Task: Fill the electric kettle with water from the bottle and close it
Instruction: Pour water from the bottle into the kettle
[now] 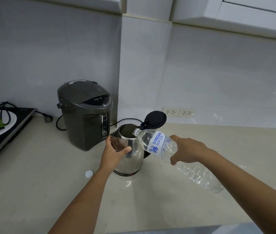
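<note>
Stainless-steel electric kettle (131, 154) stands on the pale countertop (32, 191), near the inner corner where the tiled wall juts out, with its black lid (155, 119) hinged up and open above the handle side. Its polished body mirrors the fingers around it, and a dark band with small lettering rings the base. The left hand (115, 152) is clasped around the kettle's side just under the spout, thumb across the front. The right hand (187, 150) grips a clear plastic Singha water bottle (160, 146) around its middle, tilted so the uncapped neck rests over the kettle's open rim while the bottom end points back toward the person. A white bottle cap (89, 173) lies on the countertop just left of the left wrist. Behind the kettle, close to the wall, sits a dark grey electric thermo pot (85, 114), its cord trailing along the surface.
</note>
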`<control>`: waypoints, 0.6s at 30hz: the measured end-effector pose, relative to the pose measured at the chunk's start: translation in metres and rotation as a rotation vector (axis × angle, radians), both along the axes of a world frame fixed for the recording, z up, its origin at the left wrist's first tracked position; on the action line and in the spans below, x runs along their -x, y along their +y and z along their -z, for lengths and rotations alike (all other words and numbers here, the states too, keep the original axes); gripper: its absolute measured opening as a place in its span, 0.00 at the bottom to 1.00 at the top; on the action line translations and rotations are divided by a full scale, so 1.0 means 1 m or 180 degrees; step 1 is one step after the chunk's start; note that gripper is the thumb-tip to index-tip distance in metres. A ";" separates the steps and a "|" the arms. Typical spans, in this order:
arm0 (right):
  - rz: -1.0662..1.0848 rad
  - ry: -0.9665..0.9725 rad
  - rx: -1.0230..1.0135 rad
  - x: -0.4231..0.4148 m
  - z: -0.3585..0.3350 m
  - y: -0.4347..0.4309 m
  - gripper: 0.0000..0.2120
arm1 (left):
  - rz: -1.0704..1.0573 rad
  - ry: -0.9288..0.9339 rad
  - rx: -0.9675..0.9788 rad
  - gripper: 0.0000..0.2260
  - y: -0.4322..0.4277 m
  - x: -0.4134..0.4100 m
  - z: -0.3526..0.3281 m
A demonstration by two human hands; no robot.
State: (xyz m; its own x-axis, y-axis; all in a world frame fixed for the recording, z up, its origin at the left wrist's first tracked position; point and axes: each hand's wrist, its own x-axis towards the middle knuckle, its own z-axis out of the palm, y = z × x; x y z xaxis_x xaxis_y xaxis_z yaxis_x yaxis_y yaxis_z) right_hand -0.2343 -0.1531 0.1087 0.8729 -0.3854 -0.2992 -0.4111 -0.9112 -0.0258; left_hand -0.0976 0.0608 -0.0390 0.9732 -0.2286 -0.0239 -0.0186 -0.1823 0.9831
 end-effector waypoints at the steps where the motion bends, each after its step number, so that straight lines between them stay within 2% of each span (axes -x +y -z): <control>1: 0.0000 -0.0009 -0.0007 0.000 0.000 0.000 0.43 | -0.0005 -0.0010 -0.0006 0.46 0.000 -0.001 0.001; 9: 0.0150 -0.0242 -0.0352 0.011 0.027 0.001 0.46 | 0.0000 0.0022 -0.0172 0.45 0.002 0.001 0.001; 15: 0.0344 -0.0653 -0.1015 0.023 0.061 0.012 0.46 | 0.0141 0.0020 -0.0466 0.41 0.009 -0.003 -0.005; 18: 0.0372 -0.0953 -0.1444 0.029 0.079 0.023 0.42 | 0.0333 0.0023 -0.0827 0.47 0.026 -0.004 0.007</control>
State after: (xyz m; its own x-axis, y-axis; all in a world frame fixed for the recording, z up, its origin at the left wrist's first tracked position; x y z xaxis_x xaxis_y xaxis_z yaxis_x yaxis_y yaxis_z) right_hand -0.2637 -0.1301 0.0296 0.9045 -0.3750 -0.2030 -0.4231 -0.7304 -0.5362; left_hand -0.0939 0.0872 -0.0459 0.9443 -0.3130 -0.1018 -0.0437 -0.4259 0.9037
